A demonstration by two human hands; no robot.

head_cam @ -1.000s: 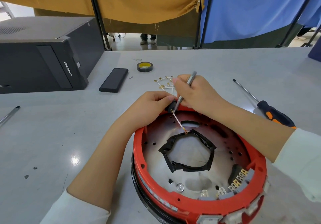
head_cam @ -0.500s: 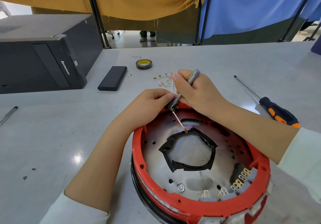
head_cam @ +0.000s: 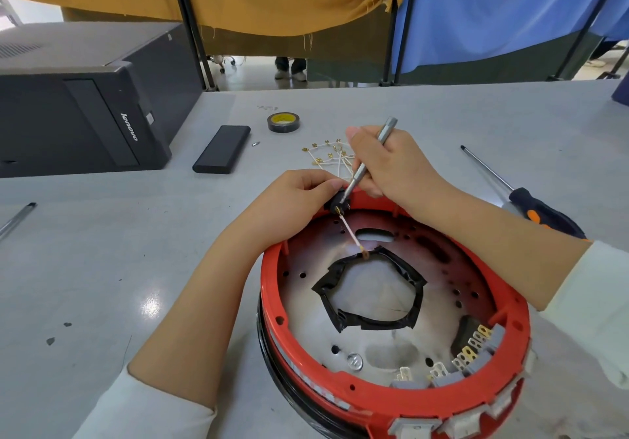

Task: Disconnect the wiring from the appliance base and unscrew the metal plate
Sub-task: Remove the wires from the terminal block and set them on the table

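Last wire coming off the base

Right hand holds a screwdriver, left hand pinches the connector; freed wires lie on the far desk; metal plate still fixed.

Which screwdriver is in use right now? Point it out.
The slim silver screwdriver, gripped in the right hand with its tip at the red base's far rim. The black-and-orange-handled screwdriver lies untouched on the table.

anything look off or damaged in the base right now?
Yes. The black lining around the metal plate's centre hole is crumpled and uneven, with ragged edges. The plate shows dark smudges near its rim. One thin wire is stretched across the plate, while loose wires lie piled on the table.
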